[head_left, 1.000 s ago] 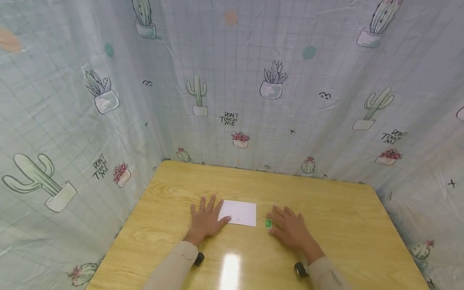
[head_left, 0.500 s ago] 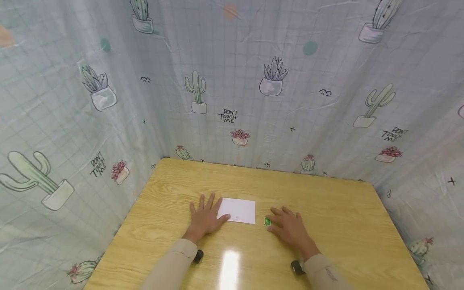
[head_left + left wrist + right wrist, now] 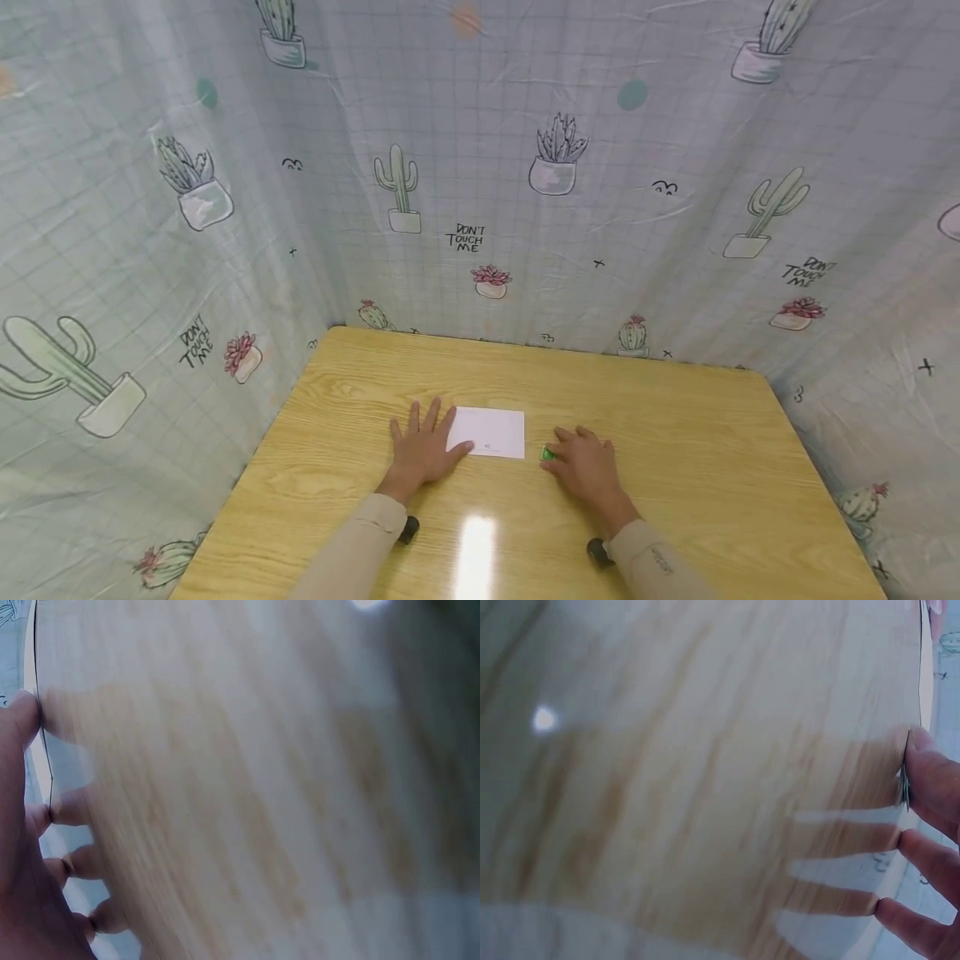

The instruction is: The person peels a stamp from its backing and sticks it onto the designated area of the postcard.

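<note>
Left hand (image 3: 423, 454) flat, fingers spread, thumb on white card (image 3: 497, 430). Right hand (image 3: 588, 468) pinches 1 small green piece (image 3: 547, 454) just right of card. Likely pickup step; next move probably needs careful lift.

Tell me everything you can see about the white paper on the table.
The white paper is a thin, flat rectangle, apparently paper or card, lying on the yellow wood-grain table, long sides running left to right. A dark mark, too small to read, sits by its near edge. The left hand rests at its left end, thumb over the near-left corner.
</note>
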The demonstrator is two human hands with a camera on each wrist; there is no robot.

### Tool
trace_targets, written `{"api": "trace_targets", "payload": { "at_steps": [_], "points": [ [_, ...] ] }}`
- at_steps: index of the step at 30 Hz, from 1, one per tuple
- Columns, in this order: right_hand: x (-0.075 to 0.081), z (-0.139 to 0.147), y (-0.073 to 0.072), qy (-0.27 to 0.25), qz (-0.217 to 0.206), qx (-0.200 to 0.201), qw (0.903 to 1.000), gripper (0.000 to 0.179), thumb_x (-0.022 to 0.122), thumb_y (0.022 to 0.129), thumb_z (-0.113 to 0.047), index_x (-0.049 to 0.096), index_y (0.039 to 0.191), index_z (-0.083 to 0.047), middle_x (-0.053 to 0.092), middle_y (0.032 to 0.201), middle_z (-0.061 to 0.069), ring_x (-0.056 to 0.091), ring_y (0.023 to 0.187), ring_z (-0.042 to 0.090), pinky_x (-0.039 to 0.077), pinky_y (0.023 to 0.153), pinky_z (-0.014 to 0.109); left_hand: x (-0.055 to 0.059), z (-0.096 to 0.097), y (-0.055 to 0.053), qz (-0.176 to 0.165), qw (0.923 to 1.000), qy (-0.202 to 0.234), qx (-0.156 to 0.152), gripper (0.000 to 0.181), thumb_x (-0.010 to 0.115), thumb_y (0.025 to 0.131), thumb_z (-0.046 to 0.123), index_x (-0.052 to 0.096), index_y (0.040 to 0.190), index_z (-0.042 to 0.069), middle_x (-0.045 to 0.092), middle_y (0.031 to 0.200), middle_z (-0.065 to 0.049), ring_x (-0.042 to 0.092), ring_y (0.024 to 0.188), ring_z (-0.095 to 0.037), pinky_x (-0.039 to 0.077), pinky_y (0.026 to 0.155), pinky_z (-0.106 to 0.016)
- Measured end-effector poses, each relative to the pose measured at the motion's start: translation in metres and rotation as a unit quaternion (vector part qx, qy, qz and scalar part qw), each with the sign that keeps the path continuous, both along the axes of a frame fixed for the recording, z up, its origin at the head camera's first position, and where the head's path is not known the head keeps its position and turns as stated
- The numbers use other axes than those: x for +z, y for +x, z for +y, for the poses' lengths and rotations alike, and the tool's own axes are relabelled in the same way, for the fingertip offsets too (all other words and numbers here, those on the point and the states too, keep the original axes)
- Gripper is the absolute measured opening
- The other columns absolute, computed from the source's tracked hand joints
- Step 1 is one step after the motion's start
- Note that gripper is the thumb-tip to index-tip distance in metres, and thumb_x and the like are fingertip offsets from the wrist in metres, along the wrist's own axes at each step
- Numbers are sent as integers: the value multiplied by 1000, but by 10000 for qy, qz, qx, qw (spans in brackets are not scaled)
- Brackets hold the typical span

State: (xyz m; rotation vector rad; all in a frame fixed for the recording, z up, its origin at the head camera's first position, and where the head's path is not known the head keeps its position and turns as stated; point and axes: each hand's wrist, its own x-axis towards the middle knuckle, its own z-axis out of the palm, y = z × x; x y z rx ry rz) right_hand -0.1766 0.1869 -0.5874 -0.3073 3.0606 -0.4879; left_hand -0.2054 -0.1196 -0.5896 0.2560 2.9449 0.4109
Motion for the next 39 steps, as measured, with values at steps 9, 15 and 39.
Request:
{"api": "trace_targets", "payload": {
  "at_steps": [9, 15, 39],
  "points": [
    [3, -2, 4, 177, 331, 268, 9989, 26, 68, 100, -36, 82, 115, -20, 69, 141, 7, 60, 134, 45, 37, 104, 85, -6, -2, -1, 22, 9998, 207, -16, 81, 47, 100, 69, 33, 165, 23, 18, 176, -10, 9, 161, -50, 3, 119, -83],
    [3, 0, 3, 174, 702, 398, 9966, 20, 70, 100, -31, 84, 107, -19, 76, 130, 4, 67, 126, 41, 34, 107, 84, -20, -3, -4, 103, 9995, 309, -2, 85, 45, 98, 74, 31, 165, 25, 15, 177, -8, 6, 162, -50, 0, 119, -84],
    [15, 19, -14, -971, 693, 458, 9918, 11, 73, 95, -9, 79, 86, -12, 79, 87, -2, 75, 83, 20, 61, 81, 44, -6, 0, 1, 61, 9999, 156, -13, 81, 46, 100, 71, 33, 165, 24, 19, 176, -10, 10, 161, -50, 6, 119, -83]
  ]
}}
